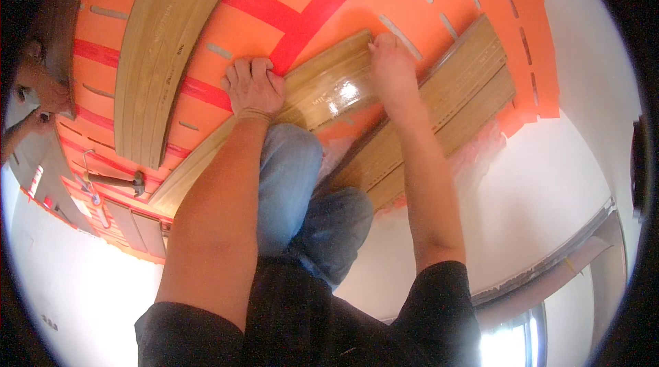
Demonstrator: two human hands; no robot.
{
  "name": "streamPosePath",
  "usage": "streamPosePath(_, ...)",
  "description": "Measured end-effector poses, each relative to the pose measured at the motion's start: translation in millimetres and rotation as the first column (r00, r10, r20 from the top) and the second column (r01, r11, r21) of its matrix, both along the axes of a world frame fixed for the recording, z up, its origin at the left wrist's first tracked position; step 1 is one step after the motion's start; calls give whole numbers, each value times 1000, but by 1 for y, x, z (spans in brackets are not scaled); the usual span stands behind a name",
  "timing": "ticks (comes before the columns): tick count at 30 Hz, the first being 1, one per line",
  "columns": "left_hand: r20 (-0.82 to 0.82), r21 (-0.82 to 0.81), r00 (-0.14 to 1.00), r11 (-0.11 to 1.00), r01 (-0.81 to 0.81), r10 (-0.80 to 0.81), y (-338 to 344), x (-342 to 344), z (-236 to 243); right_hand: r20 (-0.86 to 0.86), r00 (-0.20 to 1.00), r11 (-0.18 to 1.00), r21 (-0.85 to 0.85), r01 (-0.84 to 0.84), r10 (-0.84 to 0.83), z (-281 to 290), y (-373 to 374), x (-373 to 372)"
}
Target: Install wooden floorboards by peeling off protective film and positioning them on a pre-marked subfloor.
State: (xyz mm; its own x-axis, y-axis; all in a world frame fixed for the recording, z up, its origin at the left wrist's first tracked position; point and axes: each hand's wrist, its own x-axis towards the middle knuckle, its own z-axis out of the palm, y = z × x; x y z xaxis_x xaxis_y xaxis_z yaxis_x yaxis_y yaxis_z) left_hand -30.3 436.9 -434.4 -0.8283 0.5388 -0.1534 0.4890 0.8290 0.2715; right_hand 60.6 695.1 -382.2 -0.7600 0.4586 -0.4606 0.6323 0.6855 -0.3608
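Observation:
A glossy wood-grain floor plank [319,96] runs diagonally in front of my knees, over an orange sheet. My left hand [254,89] is at its far edge, fingers bent over that side, tips hidden. At the plank's right end, my right hand [392,68] grips the corner with fingers curled in and the thumb against the edge. Nearer to me on the right lie other wood-grain planks [439,106], side by side, with a strip of orange sheet showing between them and the held plank. My bent knee [292,161] is close against the held plank.
Another long plank [154,58] lies on the orange sheet [329,44], which has red tape [302,24] and slots. A hammer [120,181] rests at left. Part of another person [44,89] shows at the left rim. A pale wall [535,168] borders the right.

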Motion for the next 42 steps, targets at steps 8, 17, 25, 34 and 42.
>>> streamPosePath(8,3,-1,1000,1000,-2,2,-1,0,1,-240,902,933,-82,350,-359,0,2,15)
streamPosePath(17,3,-32,1000,999,9,-9,0,-1,2,-207,820,846,-146,513,-533,-5,-20,18)
streamPosePath(25,-33,14,999,1000,2,-1,0,-1,1,-197,858,880,-87,467,-474,-2,-14,13)
streamPosePath(34,-14,-15,1000,1000,-5,5,-2,1,-1,-11,959,952,-124,280,-284,7,-5,0)
streamPosePath(42,-21,-8,1000,1000,6,-6,-2,0,-2,-8,998,991,-118,64,-66,-1,2,3)
